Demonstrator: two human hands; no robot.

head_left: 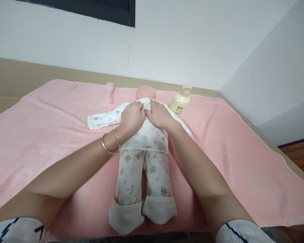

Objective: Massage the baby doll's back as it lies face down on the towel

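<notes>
A baby doll [146,91] lies on a pink blanket, its bald head at the far end; I cannot tell which way it faces. It wears a white printed shirt [152,136] and matching trousers [130,175] with wide turned-up cuffs. My left hand [133,116] rests on the upper part of the shirt, fingers laid over the cloth. Beside it, my right hand [159,114] lies on the same area with its fingers apart. The thumbs nearly meet in the middle. One shirt sleeve [103,118] stretches out to the left; the right sleeve is partly hidden by my arm.
A pale yellow pump bottle [180,103] stands on the blanket right of the doll's head. The pink blanket [73,135] covers most of a light wooden surface [20,72]. White walls rise behind and to the right, with a dark frame [103,11] above.
</notes>
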